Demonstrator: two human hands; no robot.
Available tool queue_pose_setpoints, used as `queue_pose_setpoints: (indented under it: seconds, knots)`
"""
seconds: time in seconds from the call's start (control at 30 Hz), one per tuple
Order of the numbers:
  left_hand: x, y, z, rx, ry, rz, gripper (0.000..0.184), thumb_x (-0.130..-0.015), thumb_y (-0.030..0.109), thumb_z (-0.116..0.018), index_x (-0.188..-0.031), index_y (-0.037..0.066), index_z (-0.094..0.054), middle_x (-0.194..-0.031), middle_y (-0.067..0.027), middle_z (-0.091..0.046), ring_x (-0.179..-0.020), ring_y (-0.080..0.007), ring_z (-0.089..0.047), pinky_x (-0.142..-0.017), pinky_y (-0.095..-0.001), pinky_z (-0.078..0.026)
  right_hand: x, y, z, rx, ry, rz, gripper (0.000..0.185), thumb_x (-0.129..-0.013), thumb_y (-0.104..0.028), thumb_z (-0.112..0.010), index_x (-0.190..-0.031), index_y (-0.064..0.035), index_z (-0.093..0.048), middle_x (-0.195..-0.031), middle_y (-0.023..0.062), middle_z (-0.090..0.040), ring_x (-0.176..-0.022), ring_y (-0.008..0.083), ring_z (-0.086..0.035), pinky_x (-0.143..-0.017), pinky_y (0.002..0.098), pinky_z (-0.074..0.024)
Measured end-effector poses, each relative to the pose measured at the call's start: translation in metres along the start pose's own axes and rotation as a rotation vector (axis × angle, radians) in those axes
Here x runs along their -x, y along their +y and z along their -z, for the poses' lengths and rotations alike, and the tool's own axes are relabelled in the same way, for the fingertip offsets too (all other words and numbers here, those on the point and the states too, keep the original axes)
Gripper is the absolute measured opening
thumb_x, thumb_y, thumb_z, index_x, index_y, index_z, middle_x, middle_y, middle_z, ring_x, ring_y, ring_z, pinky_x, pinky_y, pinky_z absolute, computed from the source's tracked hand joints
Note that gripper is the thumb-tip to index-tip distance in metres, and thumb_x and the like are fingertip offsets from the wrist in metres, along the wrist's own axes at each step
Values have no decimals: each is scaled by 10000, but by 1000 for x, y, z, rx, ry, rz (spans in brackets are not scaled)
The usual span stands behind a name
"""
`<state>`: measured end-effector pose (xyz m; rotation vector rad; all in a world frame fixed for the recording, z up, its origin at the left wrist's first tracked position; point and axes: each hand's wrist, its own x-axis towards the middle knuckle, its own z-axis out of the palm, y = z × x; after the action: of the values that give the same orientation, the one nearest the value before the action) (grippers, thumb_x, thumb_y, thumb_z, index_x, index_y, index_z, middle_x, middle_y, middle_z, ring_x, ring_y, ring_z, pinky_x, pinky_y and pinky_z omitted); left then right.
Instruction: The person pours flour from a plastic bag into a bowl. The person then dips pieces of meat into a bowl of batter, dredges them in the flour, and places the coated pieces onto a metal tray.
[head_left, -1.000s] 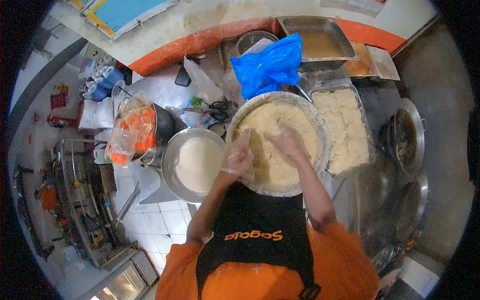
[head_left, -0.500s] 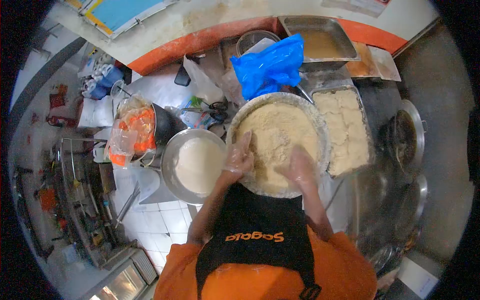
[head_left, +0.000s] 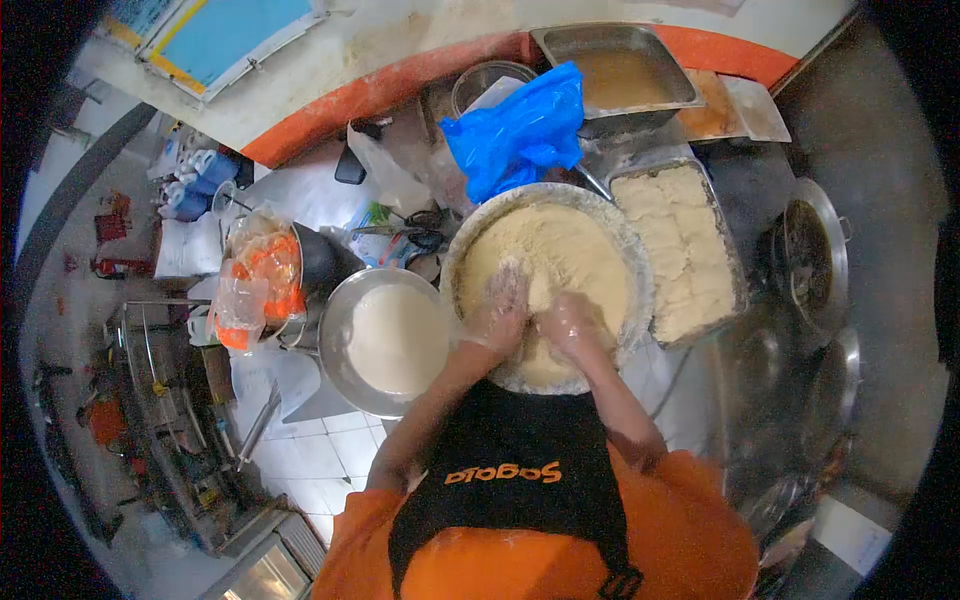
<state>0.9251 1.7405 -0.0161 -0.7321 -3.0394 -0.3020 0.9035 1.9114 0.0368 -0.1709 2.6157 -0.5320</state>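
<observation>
A wide round basin [head_left: 640,290] is filled with pale yellow crumbs or flour [head_left: 575,240]. Both my hands, in thin clear gloves, are in it, close together. My left hand [head_left: 502,310] lies in the crumbs with its fingers stretched forward and dusted with them. My right hand [head_left: 573,325] is curled, knuckles up; whatever its fingers hold is hidden. A small crumb-covered lump [head_left: 541,288] shows between the hands. Left of the basin stands a metal bowl [head_left: 335,345] of creamy white batter [head_left: 397,335]. On the right, a tray [head_left: 738,285] holds several pale, crumb-coated flat pieces [head_left: 675,240].
A blue plastic bag [head_left: 515,135] lies behind the basin, near a steel pan [head_left: 620,75] of brownish liquid. At left stands a pot [head_left: 325,255] beside orange-filled plastic bags [head_left: 268,275]. Scissors [head_left: 425,228] lie behind the bowl. A large round pan [head_left: 835,235] is far right.
My hands have come closer together in the basin. The left moved right, its fingers now dusted with crumbs; the right moved slightly left and curled. The camera view has shifted a little.
</observation>
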Motion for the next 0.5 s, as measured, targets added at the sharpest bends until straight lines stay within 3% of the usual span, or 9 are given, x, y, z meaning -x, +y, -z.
queue_pose_setpoints:
  seconds: [0.03, 0.1, 0.13, 0.27, 0.33, 0.4, 0.43, 0.47, 0.5]
  knots:
    - [8, 4, -1, -6, -105, 25, 534, -945, 152, -401, -1401, -124, -425, -1480, -333, -404, -1427, -390, -373, -1206, -445, -266, 5, 3, 2, -3, -5, -4, 406, -834, -288, -682, -1090, 27, -667, -802, 226, -680, -833, 376, -692, -789, 450, -547]
    - [10, 4, -1, 4, -149, 53, 534, -947, 156, -402, -1402, -124, -425, -1477, -335, -406, -1427, -399, -367, -1205, -452, -264, 15, 5, 17, -4, 256, 146, 366, -871, -224, -603, -1137, 24, -647, -917, 257, -682, -950, 367, -685, -873, 462, -527]
    - [11, 5, -1, 14, -190, 86, 534, -949, 159, -403, -1402, -124, -425, -1473, -336, -409, -1427, -408, -362, -1204, -460, -262, 17, 3, 21, -6, 258, 138, 366, -871, -224, -603, -1137, 24, -647, -917, 257, -682, -950, 367, -685, -873, 462, -527]
    - [13, 10, 22, 78, -226, 119, 582, -930, 157, -437, -1439, -119, -375, -1487, -314, -406, -1429, -403, -362, -1203, -449, -266, 9, -7, 38, 73, -82, 184, 446, -907, -218, -556, -1261, 53, -579, -1123, 287, -629, -986, 384, -659, -869, 472, -519]
    - [24, 12, 49, 225, -127, 117, 652, -899, 141, -489, -1492, -74, -322, -1500, -284, -409, -1425, -384, -370, -1199, -431, -278, -7, 9, 27, 100, -161, 177, 467, -916, -216, -545, -1292, 61, -562, -1175, 295, -616, -995, 388, -653, -868, 475, -517]
    - [42, 2, 43, -18, 71, -10, 733, -854, 76, -533, -1536, -13, -279, -1516, -260, -401, -1377, -378, -439, -1154, -428, -342, -32, 54, -20, 7, 563, 257, 297, -904, -165, -576, -1117, 27, -657, -1064, 266, -666, -1022, 380, -639, -935, 485, -486]
    - [59, -4, 50, 244, -60, 106, 712, -882, 75, -486, -1554, 35, -256, -1534, -251, -377, -1293, -402, -502, -1048, -452, -423, -35, 57, -11, 23, 577, 222, 297, -904, -165, -576, -1117, 27, -657, -1064, 266, -666, -1022, 380, -639, -935, 485, -486]
    - [74, -2, 61, 501, -208, 223, 694, -910, 74, -440, -1573, 83, -233, -1552, -243, -353, -1208, -425, -565, -942, -475, -503, -39, 46, -1, 12, 281, 94, 423, -924, -260, -578, -1206, 55, -602, -1042, 283, -666, -1027, 393, -643, -917, 466, -498]
    - [85, 0, 71, 553, -232, 274, 692, -906, 68, -445, -1567, 74, -240, -1546, -246, -360, -1213, -427, -562, -949, -476, -498, -37, 36, 8, -15, -15, -33, 562, -944, -355, -580, -1296, 83, -547, -1020, 300, -667, -1032, 407, -647, -898, 448, -509]
